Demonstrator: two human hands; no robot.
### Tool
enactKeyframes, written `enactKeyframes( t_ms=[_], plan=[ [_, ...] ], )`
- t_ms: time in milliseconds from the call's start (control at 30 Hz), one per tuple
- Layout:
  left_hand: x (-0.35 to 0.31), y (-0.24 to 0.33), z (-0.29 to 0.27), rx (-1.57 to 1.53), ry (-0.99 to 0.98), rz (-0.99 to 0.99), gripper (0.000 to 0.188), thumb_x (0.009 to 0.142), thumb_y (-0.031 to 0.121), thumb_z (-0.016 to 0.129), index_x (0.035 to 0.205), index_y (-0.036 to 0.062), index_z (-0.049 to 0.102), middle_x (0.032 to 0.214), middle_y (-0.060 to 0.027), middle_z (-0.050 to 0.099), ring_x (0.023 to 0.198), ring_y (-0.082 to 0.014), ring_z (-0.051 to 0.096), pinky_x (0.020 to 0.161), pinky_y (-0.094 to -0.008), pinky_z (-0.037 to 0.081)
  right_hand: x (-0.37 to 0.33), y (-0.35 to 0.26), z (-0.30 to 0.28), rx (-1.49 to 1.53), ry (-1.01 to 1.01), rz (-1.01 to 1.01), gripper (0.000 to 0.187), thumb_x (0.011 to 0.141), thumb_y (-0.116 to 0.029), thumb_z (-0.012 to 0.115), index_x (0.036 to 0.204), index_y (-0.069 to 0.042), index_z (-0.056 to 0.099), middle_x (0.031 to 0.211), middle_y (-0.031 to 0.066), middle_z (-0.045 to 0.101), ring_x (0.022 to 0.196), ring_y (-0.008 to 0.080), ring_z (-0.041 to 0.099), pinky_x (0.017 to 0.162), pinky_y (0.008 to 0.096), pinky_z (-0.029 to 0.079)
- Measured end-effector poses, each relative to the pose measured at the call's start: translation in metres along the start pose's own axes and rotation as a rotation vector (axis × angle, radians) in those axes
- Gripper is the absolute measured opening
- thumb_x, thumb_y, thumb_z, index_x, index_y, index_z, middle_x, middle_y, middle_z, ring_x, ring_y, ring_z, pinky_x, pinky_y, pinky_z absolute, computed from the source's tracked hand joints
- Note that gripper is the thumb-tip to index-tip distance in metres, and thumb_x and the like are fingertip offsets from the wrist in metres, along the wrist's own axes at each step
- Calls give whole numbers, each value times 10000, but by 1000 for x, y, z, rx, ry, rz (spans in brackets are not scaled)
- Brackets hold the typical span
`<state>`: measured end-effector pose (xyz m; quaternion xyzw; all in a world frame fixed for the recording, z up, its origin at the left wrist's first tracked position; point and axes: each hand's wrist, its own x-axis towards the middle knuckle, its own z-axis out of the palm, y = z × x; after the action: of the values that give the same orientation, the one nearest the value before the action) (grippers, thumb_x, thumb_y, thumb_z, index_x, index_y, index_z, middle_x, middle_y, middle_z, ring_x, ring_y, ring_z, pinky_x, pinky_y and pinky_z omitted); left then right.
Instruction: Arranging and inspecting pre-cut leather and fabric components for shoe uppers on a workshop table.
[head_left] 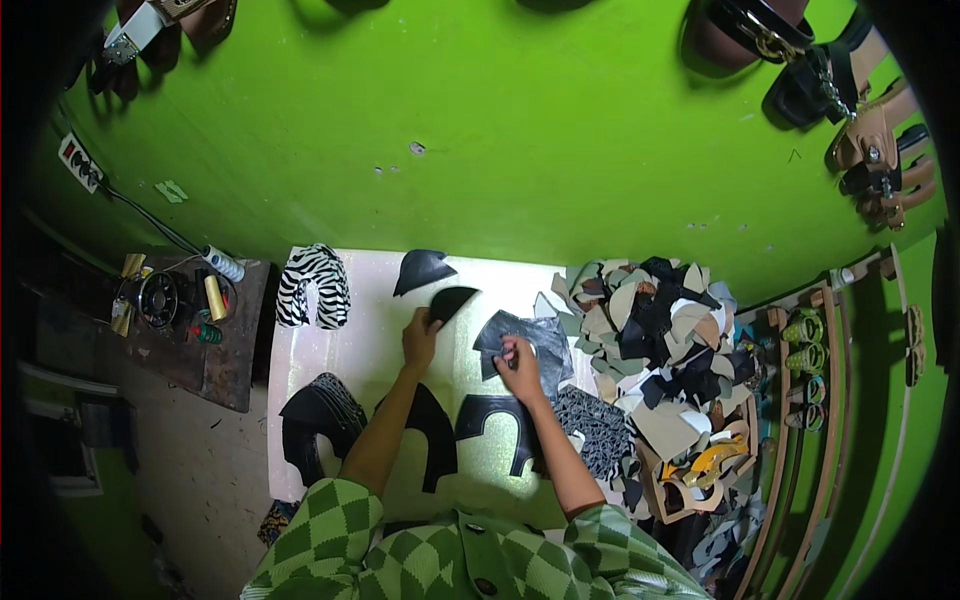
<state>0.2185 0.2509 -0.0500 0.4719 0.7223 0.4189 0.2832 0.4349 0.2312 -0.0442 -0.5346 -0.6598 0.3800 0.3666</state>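
My left hand [420, 338] grips a black curved cut piece [453, 302] by its lower left edge, holding it over the white table [370, 345]. Close by on the right, my right hand [518, 368] has its fingers drawn together above a dark grey sheet of material [548, 335]; whatever they hold is too small to make out. Beyond the held piece lies another black cut piece [422, 270]. Nearer to me are a black U-shaped piece [500, 405], another black curved piece [435, 430] partly behind my left forearm, and a fanned stack of black pieces [325, 415].
Zebra-striped curved pieces [313, 288] lie at the table's far left. A large heap of offcuts [665, 340] covers the right side, beside grey patterned material [595, 430]. A sewing machine table [225, 365] stands left, a shoe rack [825, 400] right, and a green wall [480, 150] behind.
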Motion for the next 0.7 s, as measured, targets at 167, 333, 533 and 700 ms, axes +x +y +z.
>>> enactKeyframes(
  t_ms=[167,333,533,700],
  plan=[
    [-46,16,-4,-383,-594,21,204,791,73,595,963,7,508,803,-17,556,671,-68,524,580,-218,441,-3,-22,-36,12,-154,123,492,674,-152,719,1106,-40,510,829,100,569,641,147,494,596,273,442],
    [-80,2,5,-366,-662,0,275,752,47,640,994,1,519,817,-31,588,685,-82,551,608,-212,465,-28,-8,-64,12,-305,145,216,793,-192,618,746,19,606,576,-12,491,544,57,420,499,248,363],
    [-100,-3,3,-95,-498,30,257,681,126,707,883,8,601,728,-55,627,656,-100,585,605,-237,473,-59,16,-60,-152,-294,263,232,767,-211,640,744,17,607,569,63,548,517,122,473,513,271,391],
    [-109,-13,8,-32,-370,-57,194,627,142,721,775,51,634,654,-48,620,612,-139,603,588,-254,478,-68,18,-42,-253,33,265,224,634,-164,747,749,-12,629,601,73,596,541,144,557,548,266,448]
  ],
)
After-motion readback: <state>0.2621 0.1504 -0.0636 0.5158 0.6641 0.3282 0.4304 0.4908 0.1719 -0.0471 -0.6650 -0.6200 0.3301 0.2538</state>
